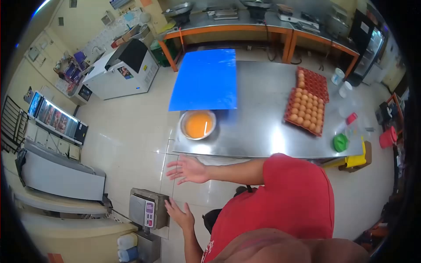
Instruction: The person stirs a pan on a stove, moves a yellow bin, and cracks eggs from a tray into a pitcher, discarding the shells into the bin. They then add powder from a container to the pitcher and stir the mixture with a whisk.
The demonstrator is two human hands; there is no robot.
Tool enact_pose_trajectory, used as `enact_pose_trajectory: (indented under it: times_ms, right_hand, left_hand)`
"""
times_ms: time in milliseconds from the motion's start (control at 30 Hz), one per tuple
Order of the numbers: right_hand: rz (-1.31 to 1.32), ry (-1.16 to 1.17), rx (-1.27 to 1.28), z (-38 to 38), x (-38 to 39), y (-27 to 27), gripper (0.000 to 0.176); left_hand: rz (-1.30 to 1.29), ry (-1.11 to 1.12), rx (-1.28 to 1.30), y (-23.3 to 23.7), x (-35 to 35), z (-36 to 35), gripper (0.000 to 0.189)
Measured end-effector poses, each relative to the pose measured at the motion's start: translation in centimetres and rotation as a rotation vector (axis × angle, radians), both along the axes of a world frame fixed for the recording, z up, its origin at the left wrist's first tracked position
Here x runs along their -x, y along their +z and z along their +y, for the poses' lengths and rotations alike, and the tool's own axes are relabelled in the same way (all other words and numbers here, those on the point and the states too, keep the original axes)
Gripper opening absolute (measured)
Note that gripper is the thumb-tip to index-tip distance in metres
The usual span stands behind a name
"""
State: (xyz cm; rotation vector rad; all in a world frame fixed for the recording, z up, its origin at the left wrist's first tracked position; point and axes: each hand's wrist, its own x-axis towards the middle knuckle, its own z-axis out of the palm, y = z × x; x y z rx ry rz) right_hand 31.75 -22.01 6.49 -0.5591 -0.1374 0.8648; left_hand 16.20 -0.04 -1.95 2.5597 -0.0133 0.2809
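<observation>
My right hand (188,169) is held out just off the near left corner of the steel table (258,127), its fingers spread and nothing in it. Lower down, my left hand (180,215) is open too, palm turned up beside a digital scale (144,211); contact between them cannot be made out. A metal bowl (212,131) of beaten egg (197,125) sits at the table's left end, nearest my right hand. Behind the bowl is a flat blue sheet (205,81). Egg trays (323,94) on the right side hold several brown eggs (305,107).
A green container (340,142), a red-capped item (351,118) and white tubs (345,89) stand along the table's right end. Orange-framed counters (232,25) with burners run along the back. A chest freezer (115,79) stands left. Tiled floor (118,144) lies between.
</observation>
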Motion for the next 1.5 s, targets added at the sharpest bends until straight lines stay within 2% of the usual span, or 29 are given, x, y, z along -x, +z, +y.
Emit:
enact_pose_trajectory:
  times_ms: [33, 67, 100, 133, 233, 300, 333, 433, 467, 533, 567, 667, 733, 767, 833, 900, 967, 1067, 1133, 1200, 1300, 1367, 1433, 1500]
  right_hand:
    - [-0.004, -0.004, 0.094, 5.3, -2.1, -1.1, 0.081]
    - [0.04, 0.093, 0.147, 12.8, -2.9, -2.1, 0.08]
    - [0.074, 0.188, 0.258, 16.7, -4.4, -3.6, 0.078]
    - [0.083, 0.216, 0.178, 18.8, -7.1, -4.4, 0.078]
    - [0.081, 0.292, -0.077, 24.4, -16.2, -5.5, 0.077]
    - [0.103, 0.33, -0.286, 29.0, -20.8, -4.9, 0.077]
    - [0.067, 0.249, -0.255, 29.1, -24.1, -3.7, 0.076]
    - [-0.097, -0.007, -0.139, 26.2, -33.4, 4.9, 0.071]
    - [-0.16, -0.105, -0.088, 24.6, -36.1, 7.7, 0.069]
    - [-0.243, -0.25, -0.063, 21.3, -41.1, 10.2, 0.063]
    - [-0.286, -0.331, -0.04, 19.4, -43.5, 10.8, 0.06]
    - [-0.289, -0.672, 0.211, 15.6, -50.0, 10.3, 0.051]
    - [-0.205, -0.781, 0.248, 12.9, -54.8, 8.7, 0.046]
    - [-0.163, -0.828, 0.266, 11.3, -56.5, 7.2, 0.043]
    - [-0.123, -0.916, 0.301, 8.0, -63.3, 6.8, 0.039]
    - [-0.071, -0.999, 0.344, 6.6, -68.6, 6.5, 0.035]
    - [-0.07, -1.094, 0.453, 3.2, -73.9, 9.1, 0.032]
    - [-0.176, -1.092, 0.607, -2.8, -79.3, 10.8, 0.027]
    - [-0.229, -1.128, 0.69, -7.6, -83.2, 11.2, 0.027]
    - [-0.215, -1.19, 0.765, -12.8, -86.3, 10.0, 0.027]
    - [-0.084, -1.369, 0.817, -21.1, -90.8, 8.2, 0.028]
    - [0.044, -1.536, 0.825, -27.0, -92.6, 6.9, 0.029]
    - [0.085, -1.659, 0.943, -31.1, -92.5, 9.5, 0.03]
    - [0.16, -1.795, 0.987, -34.5, -91.5, 12.1, 0.03]
  left_hand:
    - [-0.033, 0.081, 0.044, 4.0, -2.9, 2.9, 0.076]
    - [-0.19, 0.049, 0.048, 8.0, -6.4, 6.5, 0.072]
    - [-0.214, 0.005, 0.069, 6.8, -9.8, 7.8, 0.072]
    - [-0.239, -0.043, 0.093, 4.4, -13.0, 8.9, 0.072]
    - [-0.284, -0.153, 0.006, 4.4, -21.9, 13.7, 0.07]
    - [-0.128, -0.301, -0.275, 4.8, -26.5, 20.5, 0.067]
    - [-0.187, -0.363, -0.377, 5.8, -29.5, 22.6, 0.065]
    - [0.158, -0.372, 0.026, 7.4, -39.9, 27.2, 0.058]
    - [0.193, -0.449, -0.013, 4.7, -44.7, 29.8, 0.047]
    - [0.116, -0.525, 0.029, 7.2, -53.3, 29.9, 0.042]
    - [0.077, -0.573, 0.058, 7.8, -58.1, 29.1, 0.039]
    - [0.187, -0.607, 0.157, 6.5, -72.8, 28.3, 0.038]
    - [0.204, -0.633, 0.129, 4.3, -81.7, 28.1, 0.043]
    - [0.235, -0.594, 0.154, 2.0, -84.2, 27.6, 0.043]
    - [0.277, -0.529, 0.196, 0.2, -92.6, 26.7, 0.042]
    - [0.392, -0.497, 0.135, -2.4, -97.7, 28.0, 0.045]
    - [0.52, -0.492, 0.043, -5.0, -103.1, 28.7, 0.048]
    - [0.65, -0.553, -0.164, -10.7, -109.9, 29.1, 0.051]
    - [0.733, -0.494, -0.181, -10.3, -115.9, 25.9, 0.051]
    - [0.782, -0.476, -0.202, -11.8, -122.7, 21.0, 0.051]
    - [0.634, -0.67, -0.064, -14.2, -136.0, 10.3, 0.052]
    - [0.49, -0.763, -0.158, -14.7, -144.6, -0.6, 0.053]
    - [0.455, -0.959, -0.16, -13.7, -151.5, -13.9, 0.051]
    - [0.467, -1.188, -0.219, -8.9, -155.6, -29.5, 0.048]
